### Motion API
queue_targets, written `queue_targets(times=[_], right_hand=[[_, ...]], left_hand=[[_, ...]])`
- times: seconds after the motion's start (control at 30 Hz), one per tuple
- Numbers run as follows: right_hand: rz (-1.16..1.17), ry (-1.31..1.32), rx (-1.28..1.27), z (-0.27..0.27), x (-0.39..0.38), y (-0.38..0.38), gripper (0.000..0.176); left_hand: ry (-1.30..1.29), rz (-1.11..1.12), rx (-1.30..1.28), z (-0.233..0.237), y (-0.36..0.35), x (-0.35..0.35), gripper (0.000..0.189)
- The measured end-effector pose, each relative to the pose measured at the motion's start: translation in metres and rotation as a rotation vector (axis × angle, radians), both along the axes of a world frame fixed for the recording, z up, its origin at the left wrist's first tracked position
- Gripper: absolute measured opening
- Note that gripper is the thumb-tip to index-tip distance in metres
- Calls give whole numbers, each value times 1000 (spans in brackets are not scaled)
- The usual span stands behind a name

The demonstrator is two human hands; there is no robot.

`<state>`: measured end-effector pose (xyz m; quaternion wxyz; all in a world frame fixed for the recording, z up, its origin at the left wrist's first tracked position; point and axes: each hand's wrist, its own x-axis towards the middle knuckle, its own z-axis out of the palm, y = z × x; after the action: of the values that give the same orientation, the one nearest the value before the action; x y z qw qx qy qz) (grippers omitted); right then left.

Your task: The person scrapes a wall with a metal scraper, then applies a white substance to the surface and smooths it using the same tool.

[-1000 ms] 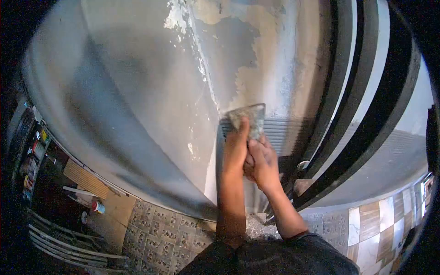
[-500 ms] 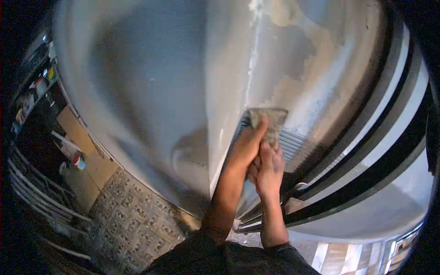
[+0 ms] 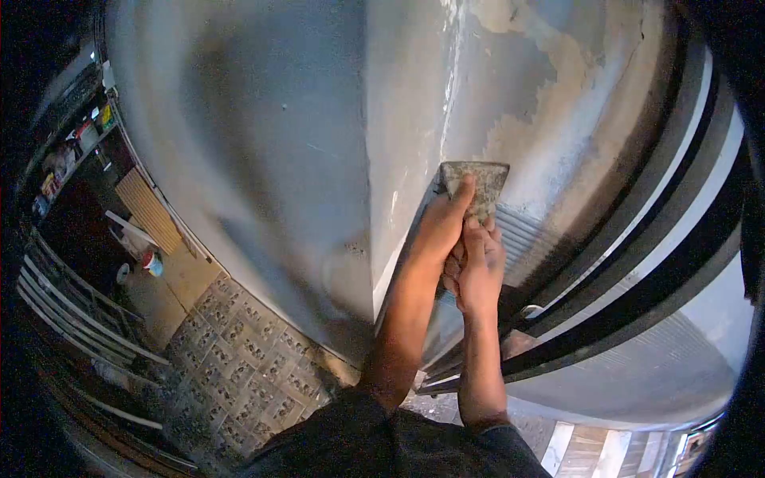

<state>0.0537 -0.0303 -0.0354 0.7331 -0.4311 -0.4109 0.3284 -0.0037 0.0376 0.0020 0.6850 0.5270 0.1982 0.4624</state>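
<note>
A scraper (image 3: 489,180) with a wide, stained metal blade is in front of the wall's inner corner, its broad edge turned up toward the patchy paint (image 3: 510,80). My left hand (image 3: 441,227) grips it from the left, thumb lying up the blade and the other fingers mostly hidden behind. Just below, my right hand (image 3: 480,275) is closed around its lower part, where the handle is covered by my fingers. Close above the blade, a white, chipped line (image 3: 450,95) runs up the corner.
Curved dark rails (image 3: 606,319) pass close to my right arm. The grey wall (image 3: 295,143) fills the left. Below lies a patterned tiled floor (image 3: 247,350). Farther left are a corrugated panel (image 3: 149,209), a small paint tub (image 3: 152,263) and a loaded shelf (image 3: 76,159).
The scraper and both hands have moved a little up along the wall, with both hands still on it. My view has shifted slightly too.
</note>
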Motion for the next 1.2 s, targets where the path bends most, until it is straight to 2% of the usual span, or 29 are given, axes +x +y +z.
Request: queue_targets(times=[0.07,0.17,0.23,0.3,0.33,0.4,0.43,0.47,0.5,0.57,0.6,0.63,0.67,0.73,0.77,0.83,0.97,1.03,1.1,1.13,1.17,1.2], right_hand=[[-19,9,17,-2,-5,-4,29],[62,86,44,9,-11,-3,26],[-78,-120,99,2,-4,7,21],[125,124,24,-7,-4,-4,17],[120,122,42,-8,-2,1,17],[-30,-103,111,-15,-1,11,18],[-84,-173,128,-18,-2,13,18],[-49,-114,87,-19,-3,12,18],[-30,-85,73,-18,-4,11,17],[19,34,38,-18,-9,-2,22],[50,117,27,-14,-9,-9,30],[49,116,27,-5,-9,-9,30],[111,182,-26,3,-9,-10,33],[-11,28,25,1,-6,0,34],[-78,-47,46,0,-4,4,35],[-77,-33,17,-9,-3,2,36],[-111,25,9,-1,-8,-1,37],[149,208,8,11,-5,2,31],[61,76,30,1,-4,6,17],[47,172,22,2,-8,-7,17],[33,267,16,4,-11,-13,16],[12,235,15,4,-11,-11,16]], left_hand=[[74,74,30,-8,-12,-2,55],[55,164,13,-2,-12,0,53],[153,197,31,7,-11,-4,52],[135,193,37,-3,-16,-1,53],[169,245,113,-3,-14,0,54],[210,293,191,-3,-3,-3,56],[233,67,92,4,5,-14,61],[252,-156,-13,6,8,-19,72],[251,-155,-5,6,8,-15,72],[326,207,80,-11,-5,-5,73],[221,269,166,-19,-7,0,71],[220,267,166,-8,-8,-1,71],[184,217,120,2,-11,-5,63],[188,-1,39,8,2,-11,57],[177,-7,40,7,3,-5,57],[169,186,99,0,-3,4,57],[161,213,73,-1,-4,1,58],[100,-18,49,11,6,-7,61],[94,25,36,5,-4,2,61],[127,270,177,-6,-9,11,61],[111,352,219,-13,-6,15,61],[98,437,261,-9,-8,16,61]])
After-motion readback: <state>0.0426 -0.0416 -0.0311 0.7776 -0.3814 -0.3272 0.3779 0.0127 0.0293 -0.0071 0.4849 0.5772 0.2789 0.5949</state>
